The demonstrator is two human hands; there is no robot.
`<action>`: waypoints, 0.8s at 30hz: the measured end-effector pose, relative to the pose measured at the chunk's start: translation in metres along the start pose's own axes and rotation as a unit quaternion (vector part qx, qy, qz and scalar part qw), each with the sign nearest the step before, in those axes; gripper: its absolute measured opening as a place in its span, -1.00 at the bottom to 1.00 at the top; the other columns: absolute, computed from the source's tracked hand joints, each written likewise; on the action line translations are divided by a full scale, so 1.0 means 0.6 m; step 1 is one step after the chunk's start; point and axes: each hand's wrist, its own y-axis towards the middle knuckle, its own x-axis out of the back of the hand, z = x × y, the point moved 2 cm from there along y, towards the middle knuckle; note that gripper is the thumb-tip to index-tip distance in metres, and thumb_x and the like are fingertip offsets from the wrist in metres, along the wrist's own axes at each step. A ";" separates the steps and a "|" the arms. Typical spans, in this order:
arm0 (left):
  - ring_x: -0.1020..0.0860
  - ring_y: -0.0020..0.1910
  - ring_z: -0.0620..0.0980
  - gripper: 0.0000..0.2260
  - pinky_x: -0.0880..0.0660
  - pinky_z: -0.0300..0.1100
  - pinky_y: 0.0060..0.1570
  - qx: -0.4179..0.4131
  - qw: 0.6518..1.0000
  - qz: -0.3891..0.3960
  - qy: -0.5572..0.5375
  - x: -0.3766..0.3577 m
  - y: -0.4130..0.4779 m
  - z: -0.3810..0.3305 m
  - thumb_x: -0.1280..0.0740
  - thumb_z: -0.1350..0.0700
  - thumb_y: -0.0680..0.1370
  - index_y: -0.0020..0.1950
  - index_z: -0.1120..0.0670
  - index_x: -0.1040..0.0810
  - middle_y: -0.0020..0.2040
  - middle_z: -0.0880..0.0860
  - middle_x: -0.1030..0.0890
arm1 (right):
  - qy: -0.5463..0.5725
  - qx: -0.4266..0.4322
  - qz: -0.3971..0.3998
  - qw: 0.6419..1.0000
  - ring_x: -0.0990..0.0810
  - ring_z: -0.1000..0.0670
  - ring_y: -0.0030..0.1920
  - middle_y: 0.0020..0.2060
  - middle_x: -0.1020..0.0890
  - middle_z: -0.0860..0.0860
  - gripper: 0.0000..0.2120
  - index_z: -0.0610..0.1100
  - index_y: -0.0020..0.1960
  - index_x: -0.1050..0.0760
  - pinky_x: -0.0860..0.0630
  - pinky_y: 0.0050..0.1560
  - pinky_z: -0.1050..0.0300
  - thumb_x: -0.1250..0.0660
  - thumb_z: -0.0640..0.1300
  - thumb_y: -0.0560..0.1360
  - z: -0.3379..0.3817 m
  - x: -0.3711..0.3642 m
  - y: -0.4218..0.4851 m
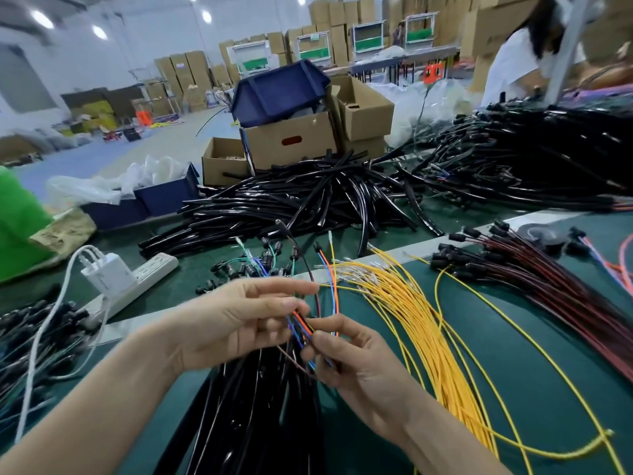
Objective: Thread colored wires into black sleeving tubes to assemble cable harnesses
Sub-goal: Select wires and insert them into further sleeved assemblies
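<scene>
Fingers of the left hand (239,323) and right hand (356,371) pinch a few coloured wires (335,289), seemingly unsleeved yet; many black sleeving tubes (308,200) and yellow wires (411,303) lie unused

You are working on a factory assembly floor. Your green-matted surface (496,371) is loaded with production stock in bulk: a big heap of black sleeving tubes (308,197), a fan of yellow wires (407,303) and a thick bundle of red and black wires (555,286). Behind it, brown cartons (186,72) stand stacked high around a wide hall, a blue parts bin (281,92) sits on open boxes, ceiling lights (41,18) shine overhead, and another person in white (507,70) works to your right.
</scene>
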 end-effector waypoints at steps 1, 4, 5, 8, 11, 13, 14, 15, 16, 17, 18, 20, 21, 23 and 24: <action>-0.39 -0.48 -0.20 -0.70 -0.41 -0.38 -0.42 -0.010 0.996 -0.003 0.090 -0.001 0.010 -0.019 -0.50 0.14 0.34 0.08 0.04 -0.67 -0.22 0.03 -0.59 | 0.018 -0.003 -0.012 1.000 -0.41 0.07 -0.44 -0.38 -0.61 -0.13 -0.90 -0.10 -0.22 -0.68 -0.26 -0.45 0.32 -0.45 -0.19 0.27 0.000 0.002 0.003; -0.32 -0.49 -0.20 -0.85 -0.29 -0.39 -0.51 -0.094 0.955 -0.060 0.274 -0.020 0.080 -0.079 -0.40 0.12 0.50 0.05 -0.02 -0.67 -0.28 -0.07 -0.59 | 0.044 -0.017 -0.040 0.998 -0.37 0.06 -0.48 -0.40 -0.59 -0.14 -0.87 -0.18 -0.21 -0.66 -0.23 -0.48 0.30 -0.44 -0.23 0.24 0.002 0.006 0.009; -0.37 -0.47 -0.19 -0.86 -0.35 -0.37 -0.51 -0.116 0.942 -0.089 0.303 -0.032 0.118 -0.089 -0.36 0.16 0.53 0.04 0.01 -0.67 -0.28 -0.06 -0.61 | 0.041 -0.024 -0.044 0.998 -0.36 0.07 -0.49 -0.40 -0.59 -0.14 -0.87 -0.20 -0.20 -0.64 -0.22 -0.49 0.30 -0.44 -0.24 0.25 0.002 0.007 0.009; -0.54 -0.25 -0.06 -0.78 -0.56 -0.25 -0.20 -0.101 0.899 -0.145 0.401 -0.076 0.244 -0.080 -0.25 0.26 0.55 0.13 0.12 -0.62 -0.11 0.08 -0.64 | 0.022 -0.034 -0.056 0.998 -0.39 0.08 -0.53 -0.43 -0.58 -0.14 -0.94 -0.21 -0.20 -0.58 -0.20 -0.51 0.31 -0.39 -0.30 0.32 0.000 0.005 0.008; -0.55 0.14 0.09 -0.70 -0.46 -0.18 0.13 -0.055 0.815 -0.188 0.545 -0.091 0.343 -0.049 -0.18 0.27 0.53 0.19 0.14 -0.60 0.16 0.12 -0.61 | 0.055 -0.033 -0.085 0.994 -0.42 0.07 -0.56 -0.44 -0.55 -0.15 -0.90 -0.20 -0.27 -0.53 -0.20 -0.56 0.31 -0.37 -0.36 0.37 -0.001 0.009 0.009; -0.51 0.17 0.17 -0.70 -0.48 -0.10 0.16 -0.048 0.787 -0.219 0.575 -0.084 0.376 -0.044 -0.18 0.27 0.50 0.17 0.23 -0.57 0.17 0.21 -0.58 | 0.064 -0.024 -0.087 0.994 -0.40 0.07 -0.58 -0.45 -0.55 -0.14 -0.82 -0.15 -0.37 -0.55 -0.21 -0.58 0.31 -0.38 -0.36 0.35 0.002 0.015 0.012; -0.51 0.15 0.18 -0.71 -0.49 -0.07 0.13 -0.046 0.779 -0.234 0.580 -0.079 0.387 -0.045 -0.19 0.27 0.50 0.16 0.24 -0.56 0.17 0.23 -0.56 | 0.061 -0.021 -0.086 0.994 -0.37 0.06 -0.59 -0.46 -0.55 -0.14 -0.76 -0.12 -0.42 -0.56 -0.22 -0.58 0.31 -0.38 -0.37 0.36 0.003 0.017 0.013; -0.51 0.15 0.18 -0.72 -0.49 -0.07 0.11 -0.046 0.773 -0.244 0.584 -0.074 0.393 -0.044 -0.19 0.27 0.50 0.16 0.24 -0.56 0.17 0.23 -0.55 | 0.058 -0.020 -0.089 0.994 -0.34 0.06 -0.59 -0.47 -0.56 -0.13 -0.69 -0.10 -0.44 -0.55 -0.23 -0.59 0.31 -0.36 -0.40 0.39 0.003 0.019 0.015; -0.51 0.15 0.17 -0.73 -0.49 -0.08 0.11 -0.045 0.768 -0.245 0.590 -0.071 0.396 -0.041 -0.18 0.28 0.51 0.16 0.22 -0.56 0.18 0.22 -0.55 | 0.056 -0.022 -0.092 0.994 -0.32 0.07 -0.60 -0.48 -0.55 -0.11 -0.66 -0.11 -0.43 -0.55 -0.23 -0.59 0.31 -0.32 -0.42 0.43 0.002 0.020 0.016; -0.52 0.14 0.15 -0.72 -0.50 -0.09 0.11 -0.050 0.765 -0.238 0.596 -0.067 0.396 -0.036 -0.18 0.29 0.51 0.15 0.20 -0.58 0.17 0.19 -0.56 | 0.054 -0.025 -0.092 0.994 -0.31 0.07 -0.60 -0.50 -0.55 -0.09 -0.68 -0.13 -0.39 -0.53 -0.22 -0.58 0.30 -0.30 -0.43 0.45 0.001 0.019 0.016; -0.53 0.14 0.14 -0.72 -0.51 -0.11 0.10 -0.058 0.763 -0.231 0.601 -0.063 0.394 -0.029 -0.19 0.32 0.51 0.12 0.17 -0.60 0.16 0.17 -0.58 | 0.050 -0.030 -0.091 0.994 -0.30 0.07 -0.61 -0.52 -0.53 -0.08 -0.72 -0.16 -0.35 -0.50 -0.21 -0.58 0.29 -0.29 -0.43 0.46 0.000 0.018 0.016; -0.54 0.10 0.12 -0.74 -0.51 -0.12 0.05 -0.084 0.759 -0.242 0.599 -0.052 0.391 -0.021 -0.21 0.36 0.50 0.03 0.13 -0.62 0.13 0.14 -0.59 | 0.032 -0.035 -0.086 0.995 -0.29 0.07 -0.62 -0.54 -0.52 -0.05 -0.76 -0.19 -0.32 -0.45 -0.17 -0.57 0.28 -0.29 -0.43 0.46 0.002 0.016 0.014; -0.54 0.06 0.12 -0.78 -0.51 -0.11 0.02 -0.091 0.761 -0.258 0.588 -0.046 0.390 -0.021 -0.23 0.36 0.51 -0.03 0.12 -0.60 0.11 0.15 -0.59 | 0.022 -0.034 -0.081 0.996 -0.28 0.07 -0.62 -0.54 -0.52 -0.05 -0.76 -0.18 -0.33 -0.45 -0.16 -0.57 0.28 -0.30 -0.43 0.46 0.004 0.015 0.013; -0.55 -0.03 0.12 -0.91 -0.51 -0.09 -0.07 -0.102 0.787 -0.295 0.533 -0.041 0.380 -0.031 -0.28 0.29 0.51 -0.07 0.12 -0.52 0.06 0.16 -0.58 | 0.009 -0.028 -0.074 0.997 -0.28 0.06 -0.61 -0.49 -0.56 -0.09 -0.73 -0.15 -0.38 -0.54 -0.18 -0.57 0.28 -0.33 -0.40 0.44 0.007 0.014 0.012; -0.53 -0.08 0.12 -0.94 -0.49 -0.09 -0.13 -0.113 0.802 -0.312 0.497 -0.041 0.369 -0.042 -0.31 0.26 0.50 -0.07 0.13 -0.47 0.01 0.16 -0.57 | 0.008 -0.028 -0.076 0.997 -0.29 0.05 -0.59 -0.46 -0.57 -0.12 -0.73 -0.13 -0.39 -0.59 -0.18 -0.56 0.28 -0.35 -0.38 0.43 0.008 0.013 0.012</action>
